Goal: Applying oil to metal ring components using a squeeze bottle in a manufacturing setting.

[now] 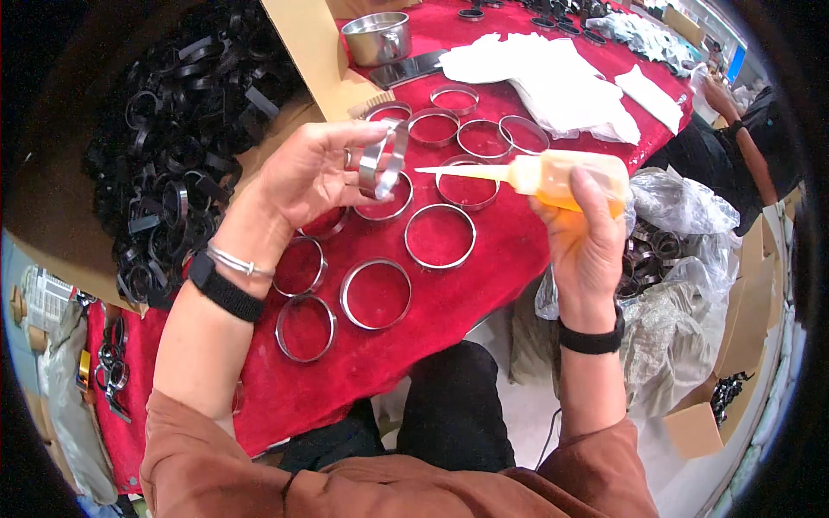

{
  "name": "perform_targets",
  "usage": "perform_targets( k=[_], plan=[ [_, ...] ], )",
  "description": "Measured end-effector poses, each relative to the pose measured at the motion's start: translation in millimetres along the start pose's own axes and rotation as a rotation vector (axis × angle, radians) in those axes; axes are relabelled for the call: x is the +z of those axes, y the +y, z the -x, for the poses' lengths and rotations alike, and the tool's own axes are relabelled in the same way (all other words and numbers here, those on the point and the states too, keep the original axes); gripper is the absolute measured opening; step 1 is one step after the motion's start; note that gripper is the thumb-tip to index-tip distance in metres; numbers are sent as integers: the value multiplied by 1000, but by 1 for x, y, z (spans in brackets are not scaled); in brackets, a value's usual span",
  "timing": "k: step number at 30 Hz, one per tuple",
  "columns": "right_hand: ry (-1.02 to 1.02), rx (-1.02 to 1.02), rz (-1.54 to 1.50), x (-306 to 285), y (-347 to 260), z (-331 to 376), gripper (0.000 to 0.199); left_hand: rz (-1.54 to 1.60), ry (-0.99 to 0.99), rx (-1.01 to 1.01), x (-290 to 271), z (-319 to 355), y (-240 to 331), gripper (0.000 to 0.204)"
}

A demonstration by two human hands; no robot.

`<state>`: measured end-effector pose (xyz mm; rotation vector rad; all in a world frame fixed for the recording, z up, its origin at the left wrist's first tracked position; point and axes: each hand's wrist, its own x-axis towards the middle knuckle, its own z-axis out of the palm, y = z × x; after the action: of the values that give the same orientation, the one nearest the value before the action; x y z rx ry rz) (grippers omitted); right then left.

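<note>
- Left hand (306, 173) holds a metal ring (382, 160) pinched at its rim, raised above the red surface (484, 276); looks light, stiff, smooth, likely slippery.
- Ring stands on edge, its opening facing sideways toward the nozzle.
- Right hand (587, 233) is clenched around a squeeze bottle (561, 177) of amber liquid; soft-walled, grip mid-body.
- Bottle's long axis is horizontal, nozzle pointing left at the ring.
- More rings (440, 236) lie flat below.

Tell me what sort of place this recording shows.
Probably a small assembly workshop: metal rings lie in rows on a red cloth, a carton of black clamps stands alongside, and the right hand holds a squeeze bottle.
</note>
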<state>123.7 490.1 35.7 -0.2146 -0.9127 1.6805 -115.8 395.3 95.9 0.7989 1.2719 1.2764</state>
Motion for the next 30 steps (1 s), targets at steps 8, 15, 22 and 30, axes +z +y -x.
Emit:
perform_targets(
  k=[8, 15, 22, 30],
  plan=[
    [-4, -61, 203, 23, 11, 7, 39, -100, -10, -10, 14, 28, 3, 37],
    [-72, -142, 392, 27, 4, 15, 42, -156, 16, -7, 16, 28, 3, 37],
    [-90, 256, 20, 23, 1, 9, 26, -123, -40, -36, 10, 19, 1, 37],
    [102, 219, -258, -17, -1, -9, 19, -877, 462, 117, -46, -18, 2, 41]
  ],
)
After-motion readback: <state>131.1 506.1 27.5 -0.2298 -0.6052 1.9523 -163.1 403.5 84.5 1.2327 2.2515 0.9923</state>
